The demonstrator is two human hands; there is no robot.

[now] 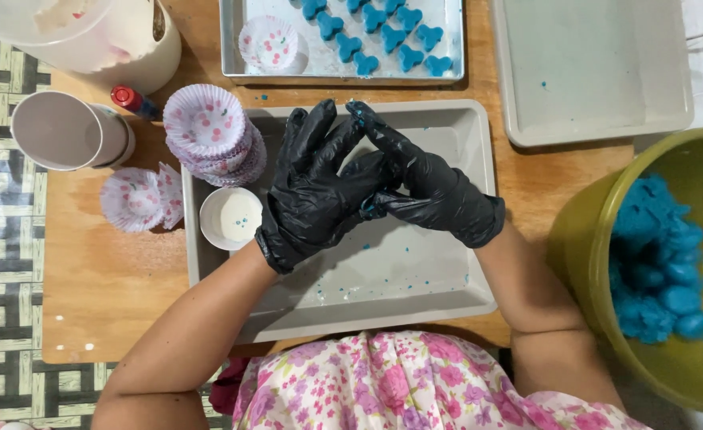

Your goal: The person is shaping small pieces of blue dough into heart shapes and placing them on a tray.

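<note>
My left hand (pixel 311 199) and my right hand (pixel 431 191), both in black gloves, are pressed palm to palm over a grey plastic tray (pixel 415 295). A sliver of blue dough (pixel 365 210) shows between the palms; the rest of it is hidden. The left fingers are spread and point up; the right fingers lie across them. Blue crumbs dot the tray floor. A small white bowl (pixel 232 216) sits in the tray just left of my left hand.
A green bowl (pixel 582 247) at the right holds blue dough (pixel 654 255). A metal tray (pixel 236 48) at the back carries several blue shaped pieces (pixel 383 36). An empty grey tray (pixel 598 64), stacked paper liners (pixel 208 127), a white cup (pixel 60 131) and a red-capped bottle (pixel 132 99) surround them.
</note>
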